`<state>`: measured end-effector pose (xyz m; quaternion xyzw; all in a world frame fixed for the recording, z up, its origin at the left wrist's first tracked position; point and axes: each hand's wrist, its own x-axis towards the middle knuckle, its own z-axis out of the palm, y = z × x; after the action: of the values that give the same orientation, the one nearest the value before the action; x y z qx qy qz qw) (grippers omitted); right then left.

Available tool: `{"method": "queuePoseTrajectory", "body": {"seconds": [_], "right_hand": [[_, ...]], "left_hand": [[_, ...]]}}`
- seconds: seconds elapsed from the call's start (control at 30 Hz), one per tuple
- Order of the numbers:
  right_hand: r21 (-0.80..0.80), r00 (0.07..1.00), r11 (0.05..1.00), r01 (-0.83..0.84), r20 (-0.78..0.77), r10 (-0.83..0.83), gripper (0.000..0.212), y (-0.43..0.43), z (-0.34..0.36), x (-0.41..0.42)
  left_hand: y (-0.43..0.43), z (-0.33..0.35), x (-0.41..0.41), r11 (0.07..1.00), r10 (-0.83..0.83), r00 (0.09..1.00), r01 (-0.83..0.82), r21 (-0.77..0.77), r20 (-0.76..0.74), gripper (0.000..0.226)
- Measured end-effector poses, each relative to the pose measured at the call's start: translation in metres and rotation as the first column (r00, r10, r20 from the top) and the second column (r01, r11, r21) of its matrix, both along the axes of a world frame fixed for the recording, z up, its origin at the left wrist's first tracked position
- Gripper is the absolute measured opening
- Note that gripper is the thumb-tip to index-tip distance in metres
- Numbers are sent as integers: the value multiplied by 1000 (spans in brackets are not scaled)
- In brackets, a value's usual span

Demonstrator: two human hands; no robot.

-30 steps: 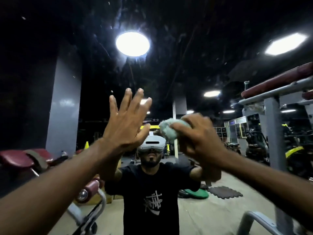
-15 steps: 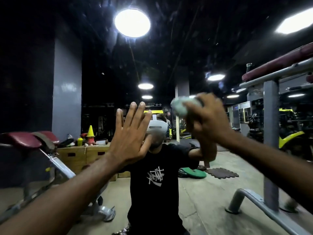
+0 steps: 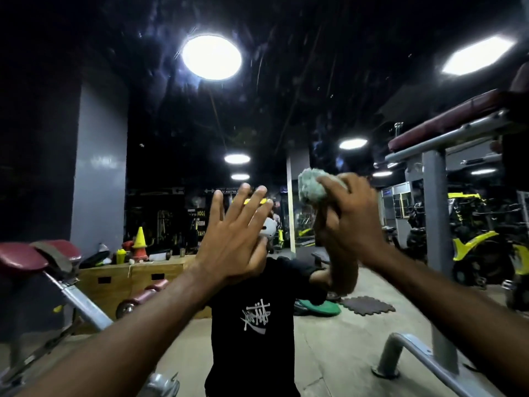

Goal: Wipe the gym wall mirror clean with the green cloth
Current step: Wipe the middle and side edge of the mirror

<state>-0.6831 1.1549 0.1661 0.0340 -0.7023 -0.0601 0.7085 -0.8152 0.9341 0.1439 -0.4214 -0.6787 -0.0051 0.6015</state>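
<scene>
- Right of the mirror's (image 3: 286, 104) middle, the cloth (image 3: 312, 186) is held up against the glass, at about the height of the reflected head.
- It is pale grey-green and fuzzy, bunched into a tight wad and not spread flat.
- The right hand (image 3: 350, 219) grips the wad with fingers and thumb curled round it. Only the wad's upper left part sticks out past the fingers, and the rest is buried in the fist.
- The left hand (image 3: 233, 245) holds nothing. Its fingers are straight and fanned, and its palm faces the glass just left of the cloth. Whether the palm touches the mirror cannot be told.
- The glass shows faint streaks and specks across its dark upper half, around the reflected ceiling light (image 3: 211, 57).
- The left hand covers most of the reflected headset (image 3: 270, 227). Below it the black shirt (image 3: 254, 313) shows, and the mirror's bottom edge cuts it off.
- Both forearms blur toward the bottom corners.
- A bench (image 3: 34, 256) runs off the left edge, and a padded rack (image 3: 446, 124) runs off the right edge.
- Small items on the wooden box (image 3: 137, 275), apart from a yellow cone (image 3: 139, 237), are too dim to name.
- The mirrored lettering behind the left hand is unreadable.
</scene>
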Motion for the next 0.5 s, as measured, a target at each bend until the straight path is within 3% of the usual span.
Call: {"method": "queuePoseTrajectory", "body": {"seconds": [0.13,0.2,0.23,0.33,0.37,0.43,0.5], "right_hand": [[248,994,969,-11,110,-17,51,7,-43,-2],[344,991,938,42,105,-83,47,20,0,6],[316,993,946,77,57,-100,48,22,31,8],[-99,989,990,102,-100,-112,42,27,122,12],[-168,986,983,69,-139,-93,43,26,132,9],[-108,992,994,30,-116,-42,46,19,110,-3],[87,1000,996,-2,-11,3,47,13,58,-10]], "left_hand": [[4,47,-2,996,11,999,-15,84,40,79],[10,83,3,995,35,999,-36,97,16,78],[14,101,8,994,49,999,-51,101,24,77],[31,133,17,991,63,995,-71,110,75,73],[36,136,16,990,70,995,-78,121,66,73],[41,131,12,985,95,995,-99,140,40,75],[41,128,9,984,94,995,-98,149,34,76]]}}
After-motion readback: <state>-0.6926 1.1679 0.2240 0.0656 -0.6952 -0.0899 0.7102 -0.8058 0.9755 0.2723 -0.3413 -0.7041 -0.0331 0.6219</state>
